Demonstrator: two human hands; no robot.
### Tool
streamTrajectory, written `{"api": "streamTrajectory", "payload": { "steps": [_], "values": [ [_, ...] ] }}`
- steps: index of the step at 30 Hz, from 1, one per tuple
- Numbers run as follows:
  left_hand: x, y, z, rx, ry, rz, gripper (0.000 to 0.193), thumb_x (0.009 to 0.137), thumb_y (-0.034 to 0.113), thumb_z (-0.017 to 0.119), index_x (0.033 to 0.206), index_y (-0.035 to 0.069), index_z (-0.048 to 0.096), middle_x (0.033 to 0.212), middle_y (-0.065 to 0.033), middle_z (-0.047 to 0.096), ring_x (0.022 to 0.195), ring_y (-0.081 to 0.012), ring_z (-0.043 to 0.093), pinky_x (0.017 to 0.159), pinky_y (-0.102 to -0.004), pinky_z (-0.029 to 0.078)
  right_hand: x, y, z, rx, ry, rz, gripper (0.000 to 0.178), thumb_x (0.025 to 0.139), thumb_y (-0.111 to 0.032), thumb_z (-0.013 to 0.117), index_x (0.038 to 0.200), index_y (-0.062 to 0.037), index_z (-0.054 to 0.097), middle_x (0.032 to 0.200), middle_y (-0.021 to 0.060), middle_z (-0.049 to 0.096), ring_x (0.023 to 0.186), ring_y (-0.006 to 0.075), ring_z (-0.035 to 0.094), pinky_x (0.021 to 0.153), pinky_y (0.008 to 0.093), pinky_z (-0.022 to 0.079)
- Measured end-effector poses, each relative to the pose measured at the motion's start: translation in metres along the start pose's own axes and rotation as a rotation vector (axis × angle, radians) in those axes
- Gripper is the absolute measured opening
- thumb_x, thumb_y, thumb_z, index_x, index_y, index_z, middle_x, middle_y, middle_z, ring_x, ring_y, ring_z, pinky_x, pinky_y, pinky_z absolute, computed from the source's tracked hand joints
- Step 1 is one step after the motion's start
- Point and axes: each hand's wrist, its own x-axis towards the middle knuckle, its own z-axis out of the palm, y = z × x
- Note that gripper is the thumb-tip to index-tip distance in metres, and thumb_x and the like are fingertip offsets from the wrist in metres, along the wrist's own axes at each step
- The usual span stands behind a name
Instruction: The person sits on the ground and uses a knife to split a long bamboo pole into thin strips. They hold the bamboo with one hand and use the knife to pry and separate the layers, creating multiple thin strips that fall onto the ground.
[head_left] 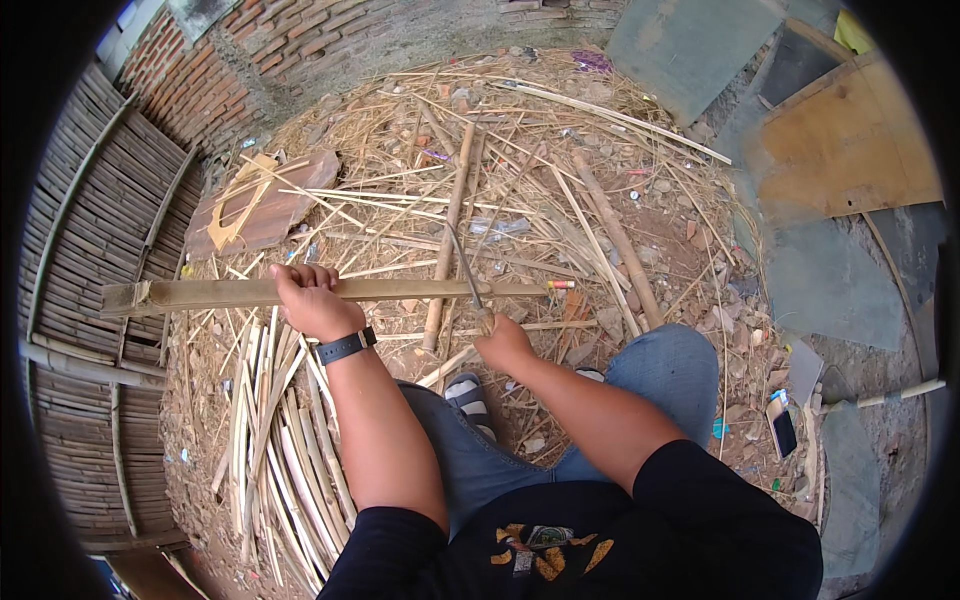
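My left hand (315, 300) is closed around a long split bamboo slat (210, 294), held level across in front of me. A dark watch strap circles that wrist. In my right hand (503, 345) is the wooden handle of a sickle (464, 258), its thin dark curved blade pointing up and away. The blade's base crosses the slat's right part; whether it touches or cuts in cannot be told. Beneath the slat, a bamboo pole (455, 215) lies on the ground, pointing away from me.
A pile of split bamboo strips (290, 450) lies left of my legs. Another pole (615, 240) lies to the right amid debris. A bamboo wall (90, 220) stands left, a brick wall (300, 40) behind. Sheets (850, 140) lean at right, near a phone (781, 424).
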Motion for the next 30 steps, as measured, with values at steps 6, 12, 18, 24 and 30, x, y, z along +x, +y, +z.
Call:
{"api": "streamTrajectory", "payload": {
  "steps": [6, 12, 18, 24, 30],
  "values": [
    [-0.002, -0.006, 0.004, 0.003, -0.047, 0.03, 0.035, 0.1, 0.032, 0.052, 0.072, 0.014, 0.04, 0.059, 0.0026, 0.032, 0.052, -0.0111, 0.031, 0.051, -0.0273, 0.029, -0.028, -0.031, -0.015, -0.039, -0.075, -0.236, 0.043, 0.078, -0.02, 0.067, 0.112, -0.0002, 0.052, 0.1, 0.0277, 0.065, 0.097, 0.0437, 0.064, 0.084, 0.0493, 0.051],
    [0.005, -0.004, -0.004, 0.017, 0.03, -0.017, 0.032, 0.101, 0.031, 0.049, 0.076, 0.015, 0.038, 0.062, 0.0035, 0.03, 0.054, -0.0111, 0.028, 0.054, -0.0283, 0.029, 0.004, 0.015, 0.01, -0.011, 0.029, -0.096, 0.044, 0.077, -0.021, 0.068, 0.111, 0.0026, 0.053, 0.1, 0.0282, 0.066, 0.097, 0.0433, 0.064, 0.084, 0.0488, 0.051],
    [0.002, -0.003, 0.0, -0.001, -0.01, -0.008, 0.034, 0.101, 0.032, 0.049, 0.073, 0.015, 0.038, 0.062, 0.0032, 0.03, 0.054, -0.0113, 0.027, 0.055, -0.0284, 0.03, 0.006, 0.011, 0.001, 0.045, -0.007, 0.008, 0.041, 0.077, -0.022, 0.067, 0.107, 0.0035, 0.056, 0.101, 0.0266, 0.066, 0.097, 0.0419, 0.065, 0.085, 0.048, 0.051],
    [-0.004, -0.005, 0.006, 0.001, -0.032, 0.007, 0.037, 0.101, 0.033, 0.05, 0.071, 0.015, 0.037, 0.061, 0.0034, 0.029, 0.054, -0.0113, 0.026, 0.054, -0.0286, 0.029, -0.032, -0.037, -0.017, 0.02, -0.076, -0.305, 0.043, 0.078, -0.019, 0.067, 0.112, 0.0018, 0.051, 0.091, 0.0288, 0.065, 0.09, 0.046, 0.064, 0.079, 0.0504, 0.051],
    [0.004, -0.004, -0.003, 0.014, 0.034, -0.012, 0.035, 0.1, 0.032, 0.05, 0.072, 0.015, 0.037, 0.061, 0.0035, 0.03, 0.054, -0.0111, 0.028, 0.053, -0.0279, 0.029, -0.026, -0.026, -0.004, 0.001, -0.072, -0.314, 0.045, 0.078, -0.02, 0.068, 0.113, 0.0024, 0.051, 0.092, 0.0286, 0.065, 0.091, 0.0453, 0.064, 0.08, 0.0502, 0.051]
  ]
}}
